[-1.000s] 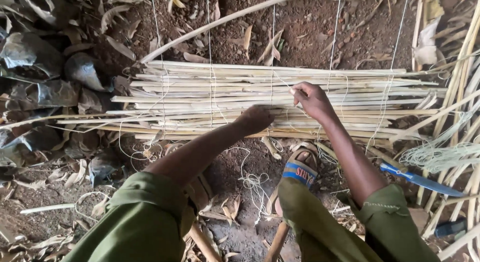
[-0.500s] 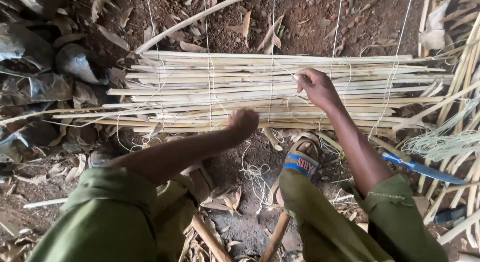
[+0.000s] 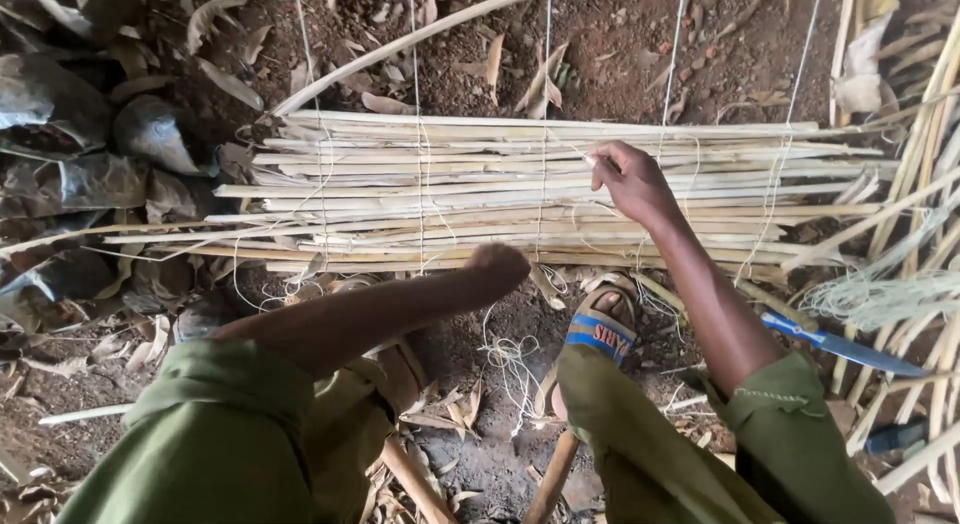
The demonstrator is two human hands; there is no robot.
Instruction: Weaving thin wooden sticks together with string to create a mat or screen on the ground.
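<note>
On the dirt, lying flat: a mat of split canes (image 3: 500, 194). Pinching a thin string (image 3: 560, 149) with right hand (image 3: 630, 179) fingers closed. Pressing down at the near edge with left hand (image 3: 500, 264), fingers curled shut, holding nothing visible.

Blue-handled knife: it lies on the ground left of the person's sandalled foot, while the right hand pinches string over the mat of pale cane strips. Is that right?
Not quite. The head view shows the blue-handled knife lying to the right of the sandalled foot, beyond the right forearm, not left of it. The rest holds: the right hand pinches string over the mat of pale cane strips.
</note>
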